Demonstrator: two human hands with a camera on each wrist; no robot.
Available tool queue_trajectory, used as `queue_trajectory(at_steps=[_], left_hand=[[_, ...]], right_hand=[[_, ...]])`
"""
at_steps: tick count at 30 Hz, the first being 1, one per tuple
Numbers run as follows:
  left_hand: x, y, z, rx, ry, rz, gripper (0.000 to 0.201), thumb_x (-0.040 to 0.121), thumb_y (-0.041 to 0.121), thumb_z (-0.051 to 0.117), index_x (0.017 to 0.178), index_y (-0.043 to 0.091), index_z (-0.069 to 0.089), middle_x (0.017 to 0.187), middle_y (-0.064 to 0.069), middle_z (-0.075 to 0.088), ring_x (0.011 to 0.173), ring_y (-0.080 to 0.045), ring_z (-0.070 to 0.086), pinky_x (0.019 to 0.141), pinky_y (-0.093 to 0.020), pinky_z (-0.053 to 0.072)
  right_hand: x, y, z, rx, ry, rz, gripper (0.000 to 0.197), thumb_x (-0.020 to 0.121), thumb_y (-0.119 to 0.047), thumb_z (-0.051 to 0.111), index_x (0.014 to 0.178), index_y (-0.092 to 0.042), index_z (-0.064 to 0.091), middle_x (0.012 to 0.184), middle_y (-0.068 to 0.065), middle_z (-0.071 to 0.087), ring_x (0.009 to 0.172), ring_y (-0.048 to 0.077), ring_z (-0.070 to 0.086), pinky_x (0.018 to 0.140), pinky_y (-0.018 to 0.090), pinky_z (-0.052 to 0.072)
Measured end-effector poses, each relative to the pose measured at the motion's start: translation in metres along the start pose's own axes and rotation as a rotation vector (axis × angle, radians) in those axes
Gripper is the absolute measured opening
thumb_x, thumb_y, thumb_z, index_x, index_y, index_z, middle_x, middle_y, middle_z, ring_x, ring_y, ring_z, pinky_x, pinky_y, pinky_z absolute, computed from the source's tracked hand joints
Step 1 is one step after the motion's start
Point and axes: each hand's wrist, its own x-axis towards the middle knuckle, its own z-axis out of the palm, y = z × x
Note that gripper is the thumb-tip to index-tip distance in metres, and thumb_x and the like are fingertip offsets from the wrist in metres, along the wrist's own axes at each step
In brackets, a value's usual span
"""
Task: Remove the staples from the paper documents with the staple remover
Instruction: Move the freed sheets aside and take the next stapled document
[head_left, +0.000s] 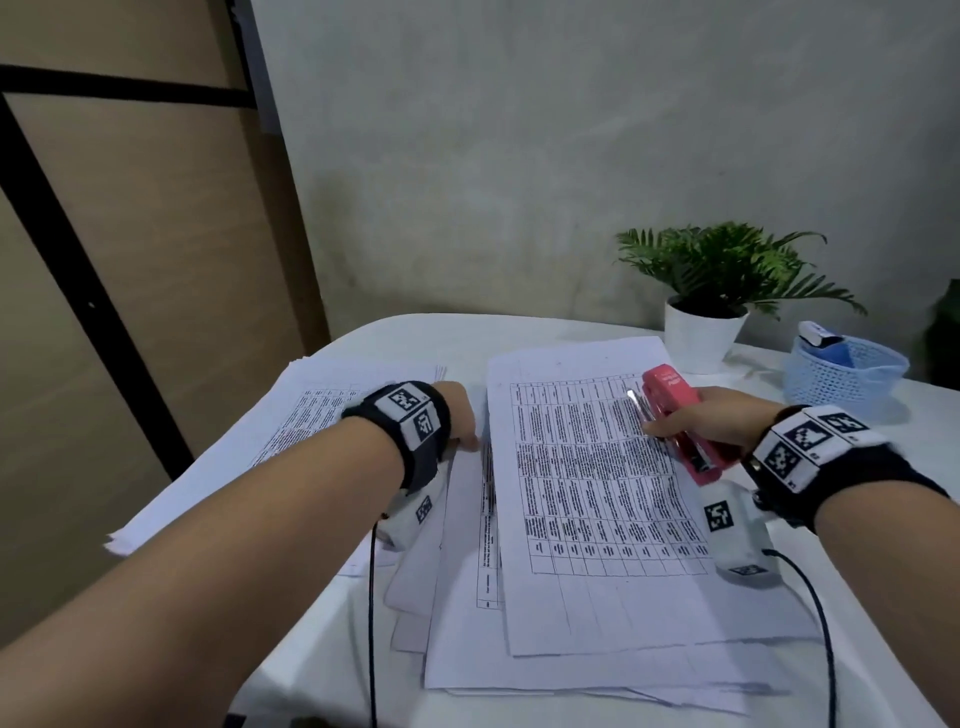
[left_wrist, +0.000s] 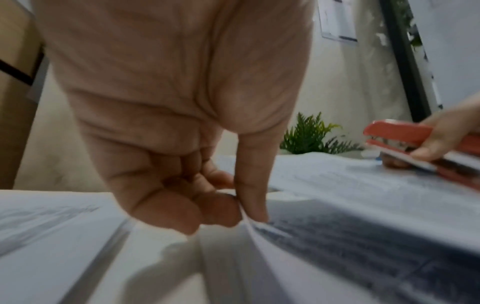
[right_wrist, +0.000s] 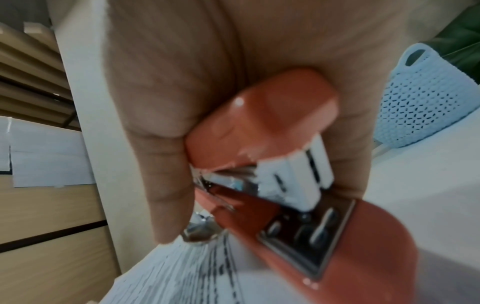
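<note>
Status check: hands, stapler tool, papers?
Left hand pinches top printed sheet's edge. Right hand grips pink stapler-style remover over it. Nothing blocking.

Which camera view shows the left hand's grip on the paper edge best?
The left wrist view: the left hand pinches the edge of a printed white paper sheet between thumb and fingers. The head view shows only the hand's back at the sheet's left edge. The right wrist view does not show it.

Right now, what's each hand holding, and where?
Right hand grips the pink stapler mid-body. Left hand pinches the printed paper sheet's edge.
</note>
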Motion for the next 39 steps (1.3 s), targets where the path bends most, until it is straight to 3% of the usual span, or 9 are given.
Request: queue_trajectory(at_steps=[6,10,14,17,22,28,33,35,39], left_hand=[[-0.007,-0.006,-0.01,-0.817,0.137,0.155,0.008,0.09,0.009,0.054,0.089,0.014,0.047,0.088,-0.012,0.061,0.08,-0.026,0.059,0.079,-0.041,0.057],[-0.017,-0.006,-0.019,-1.188,0.134,0.304,0.016,0.096,0.007,0.046,0.11,0.013,0.049,0.094,-0.017,0.065,0.076,-0.026,0.057,0.068,-0.037,0.049],[-0.026,0.004,-0.032,-1.485,0.248,0.358,0.051,0.098,0.048,0.036,0.113,0.008,0.064,0.112,-0.016,0.069,0.1,-0.032,0.067,0.092,-0.046,0.052],[-0.032,0.008,-0.041,-1.314,0.401,0.403,0.058,0.087,0.06,0.05,0.125,0.015,0.053,0.123,-0.003,0.064,0.112,-0.023,0.062,0.1,-0.043,0.047],[-0.04,0.003,-0.06,-1.22,0.675,0.428,0.045,0.089,0.013,0.063,0.13,0.013,0.044,0.124,-0.001,0.06,0.111,-0.02,0.061,0.102,-0.042,0.046],[-0.056,0.003,-0.079,-1.262,0.791,0.538,0.056,0.088,0.024,0.065,0.136,0.01,0.039,0.133,-0.003,0.055,0.121,-0.02,0.055,0.104,-0.045,0.043],[-0.058,0.007,-0.073,-1.179,0.756,0.517,0.053,0.093,0.033,0.055,0.133,0.011,0.027,0.122,0.005,0.055,0.111,-0.016,0.056,0.092,-0.034,0.051],[-0.057,0.012,-0.063,-1.131,0.712,0.508,0.046,0.097,0.028,0.05,0.133,0.013,0.025,0.117,0.007,0.054,0.103,-0.012,0.056,0.077,-0.02,0.048],[-0.048,0.02,-0.051,-1.131,0.677,0.49,0.032,0.1,0.021,0.043,0.129,0.014,0.032,0.117,0.005,0.053,0.103,-0.012,0.052,0.086,-0.026,0.041]], right_hand=[[0.001,-0.004,0.001,0.063,0.019,-0.074,0.028,0.074,-0.021,0.077,0.092,-0.008,0.059,0.068,0.009,0.064,0.062,0.024,0.059,0.063,0.033,0.047],[-0.01,-0.016,-0.004,0.157,0.029,-0.147,0.034,0.066,-0.024,0.078,0.089,-0.008,0.058,0.067,0.009,0.063,0.056,0.022,0.059,0.055,0.03,0.044],[-0.025,-0.044,-0.003,0.267,0.035,-0.246,0.019,0.079,-0.015,0.071,0.084,-0.008,0.054,0.065,0.009,0.057,0.046,0.018,0.055,0.051,0.028,0.042],[-0.041,-0.068,-0.002,0.29,0.101,-0.329,0.016,0.081,-0.015,0.07,0.086,-0.015,0.055,0.076,0.006,0.059,0.06,0.019,0.055,0.058,0.029,0.045],[-0.085,-0.102,-0.004,0.272,0.267,-0.546,0.021,0.079,-0.022,0.072,0.088,-0.029,0.054,0.086,-0.004,0.06,0.078,0.015,0.058,0.074,0.033,0.045],[-0.119,-0.116,-0.004,0.304,0.437,-0.765,0.026,0.077,-0.028,0.074,0.09,-0.038,0.054,0.087,-0.005,0.061,0.078,0.021,0.058,0.069,0.041,0.054],[-0.115,-0.101,0.005,0.299,0.418,-0.725,0.036,0.078,-0.026,0.073,0.109,-0.028,0.054,0.094,-0.005,0.061,0.078,0.013,0.06,0.052,0.019,0.048],[-0.109,-0.091,0.01,0.31,0.392,-0.697,0.026,0.079,-0.024,0.072,0.097,-0.03,0.054,0.091,-0.002,0.06,0.076,0.015,0.058,0.053,0.021,0.048],[-0.097,-0.079,0.014,0.394,0.374,-0.66,0.026,0.08,-0.017,0.072,0.092,-0.032,0.054,0.08,-0.004,0.058,0.068,0.016,0.053,0.058,0.031,0.051]])
